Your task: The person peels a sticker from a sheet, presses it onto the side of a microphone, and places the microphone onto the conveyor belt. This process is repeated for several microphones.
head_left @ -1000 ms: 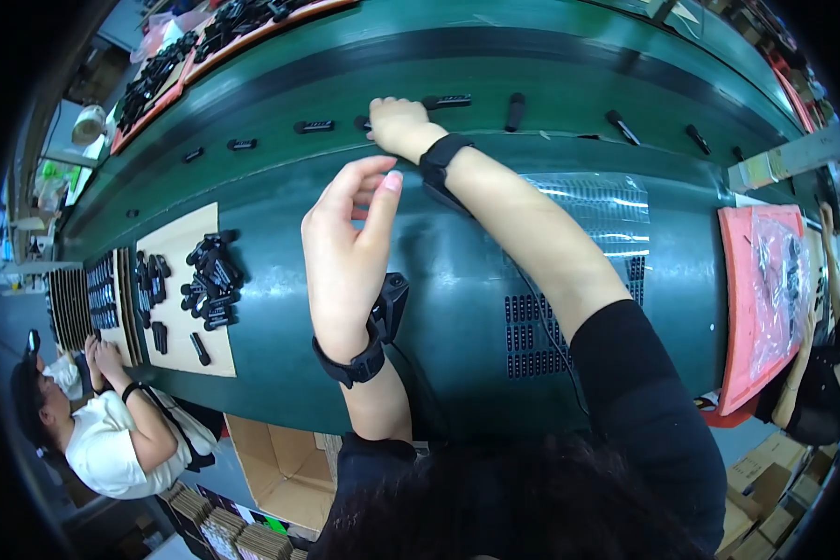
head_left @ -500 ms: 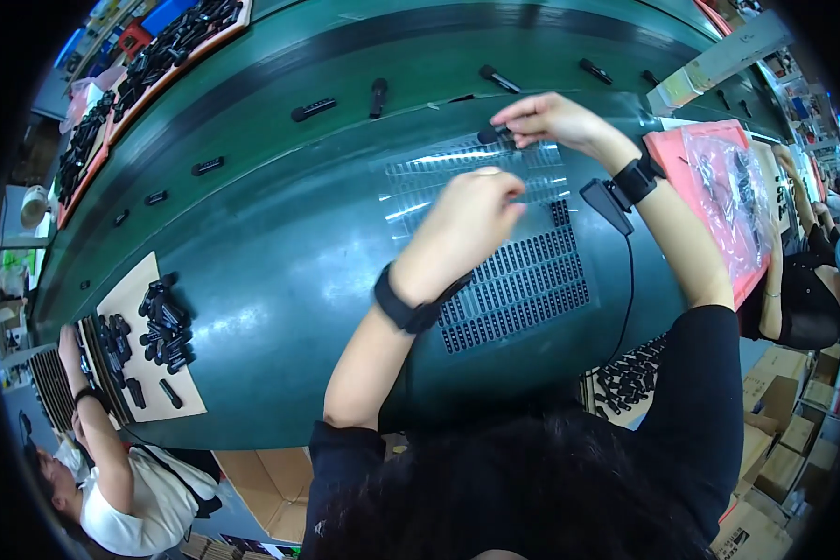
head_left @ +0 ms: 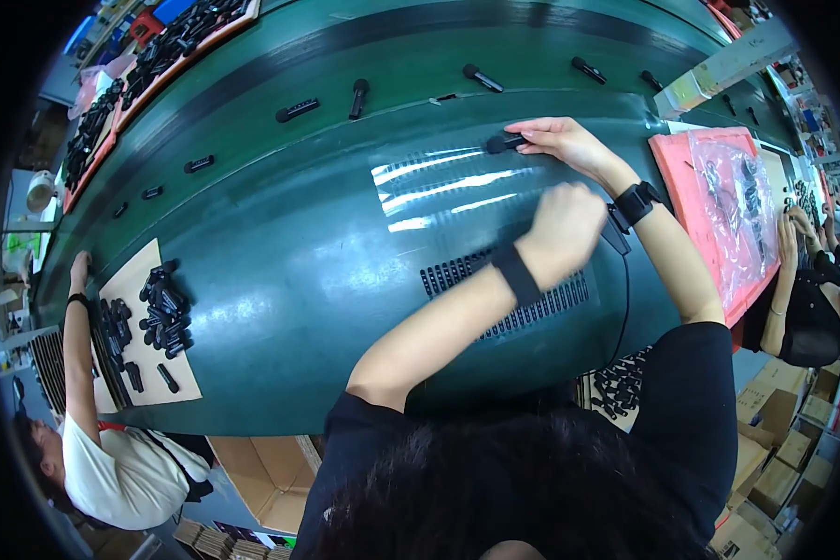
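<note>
Pinches a small black microphone (head_left: 500, 144) by its slim end with the right hand (head_left: 572, 147), thumb and fingers closed around it, rounded head pointing left. Holds it at the far right edge of a clear plastic film (head_left: 411, 198) on the green worktable (head_left: 271, 280); cannot tell whether touching the film. Brings the left hand (head_left: 565, 229) nearer the body, above the right part of a sheet of black dotted strips (head_left: 453, 273); fingers curled in but blurred, cannot tell how tightly or whether around anything. Wears black wristbands (head_left: 515, 275) on both wrists, with a black cable (head_left: 627, 294) trailing down below the right one. Across the far side, on a green belt (head_left: 411, 79), a spaced row of similar black microphones (head_left: 358, 98). To the left, a heap of black microphones (head_left: 163, 313) on tan cardboard (head_left: 179, 385); close by, a person in white (head_left: 126, 471), one arm stretched forward. To the right, a pink foam tray (head_left: 679, 173) under a clear plastic bag (head_left: 733, 215); past it, a person in black (head_left: 807, 317). Low at left, an open cardboard box (head_left: 271, 476).
</note>
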The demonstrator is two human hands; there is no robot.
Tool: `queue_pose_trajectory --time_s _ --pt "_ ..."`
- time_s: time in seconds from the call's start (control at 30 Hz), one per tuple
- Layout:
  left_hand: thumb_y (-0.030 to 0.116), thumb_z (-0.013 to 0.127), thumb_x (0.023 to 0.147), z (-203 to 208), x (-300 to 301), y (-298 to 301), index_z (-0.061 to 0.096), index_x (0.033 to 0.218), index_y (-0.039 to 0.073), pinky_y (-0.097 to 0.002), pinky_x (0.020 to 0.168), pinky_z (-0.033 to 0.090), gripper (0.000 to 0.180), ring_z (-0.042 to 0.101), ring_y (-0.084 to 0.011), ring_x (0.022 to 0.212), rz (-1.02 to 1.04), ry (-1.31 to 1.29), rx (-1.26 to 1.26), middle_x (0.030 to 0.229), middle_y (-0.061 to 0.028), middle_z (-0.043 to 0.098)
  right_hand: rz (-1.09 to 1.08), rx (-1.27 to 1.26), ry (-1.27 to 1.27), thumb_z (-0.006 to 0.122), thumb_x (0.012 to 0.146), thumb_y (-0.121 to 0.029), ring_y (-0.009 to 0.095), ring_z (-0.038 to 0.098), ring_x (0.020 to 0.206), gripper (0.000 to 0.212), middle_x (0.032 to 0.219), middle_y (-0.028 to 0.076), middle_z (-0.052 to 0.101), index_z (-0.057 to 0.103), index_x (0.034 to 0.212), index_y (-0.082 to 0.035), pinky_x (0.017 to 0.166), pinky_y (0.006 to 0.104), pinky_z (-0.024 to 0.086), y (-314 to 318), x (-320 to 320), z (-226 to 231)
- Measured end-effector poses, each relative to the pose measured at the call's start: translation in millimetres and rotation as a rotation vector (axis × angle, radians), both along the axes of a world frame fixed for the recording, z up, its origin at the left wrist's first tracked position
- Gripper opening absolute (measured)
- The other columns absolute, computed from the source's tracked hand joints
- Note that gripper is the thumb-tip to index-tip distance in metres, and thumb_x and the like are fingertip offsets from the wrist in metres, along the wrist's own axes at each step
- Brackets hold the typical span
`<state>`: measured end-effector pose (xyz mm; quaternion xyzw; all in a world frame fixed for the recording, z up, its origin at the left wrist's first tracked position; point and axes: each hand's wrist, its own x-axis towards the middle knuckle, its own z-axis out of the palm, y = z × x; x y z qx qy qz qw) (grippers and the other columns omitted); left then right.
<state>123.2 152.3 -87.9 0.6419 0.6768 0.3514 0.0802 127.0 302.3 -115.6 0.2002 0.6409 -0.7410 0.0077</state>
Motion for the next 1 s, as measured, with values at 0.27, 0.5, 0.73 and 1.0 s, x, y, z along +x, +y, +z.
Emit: queue_pose_trajectory --time_s 0.27,0.5,0.73,1.0 --pt "0.001 0.066 0.065 99.4 -38.4 -113.6 0.052 0.098 0.004 -0.0256 0.059 0.041 0.036 0.052 -0.0131 0.065 0.186 -0.537 0.236 0.072 -0.0034 0.056 -0.027 0.355 0.2 0.056 0.078 -0.001 0.011 0.057 0.083 0.037 0.102 0.011 0.057 0.048 0.114 0.002 0.074 0.022 0.046 -56.7 0.4 51.7" --pt "-0.012 0.059 0.066 98.3 -93.6 -149.2 0.03 0.124 -0.001 -0.0165 0.057 0.039 0.066 0.05 -0.0067 0.061 0.356 -1.084 0.404 0.066 -0.0019 0.053 -0.103 0.934 0.705 0.061 0.068 0.009 0.019 0.061 0.083 0.045 0.095 0.017 0.06 0.048 0.11 0.006 0.066 0.0234 0.05 -147.5 -3.3 103.8" --pt "-0.015 0.056 0.066 102.4 -98.4 -156.1 0.025 0.127 -0.002 -0.0159 0.056 0.039 0.071 0.049 -0.006 0.06 0.384 -1.17 0.47 0.064 -0.0013 0.052 -0.102 0.941 0.809 0.065 0.064 0.01 0.026 0.061 0.085 0.044 0.092 0.021 0.06 0.049 0.105 0.006 0.066 0.0287 0.052 -169.9 -9.5 108.6" --pt "-0.015 0.055 0.066 98.3 -98.6 -154.0 0.024 0.128 -0.003 -0.0155 0.054 0.037 0.07 0.049 -0.0058 0.059 0.336 -1.219 0.475 0.063 -0.0013 0.052 -0.108 0.94 0.783 0.065 0.062 0.012 0.029 0.06 0.085 0.044 0.091 0.023 0.059 0.049 0.103 0.007 0.067 0.0304 0.051 -172.9 -5.7 111.4"
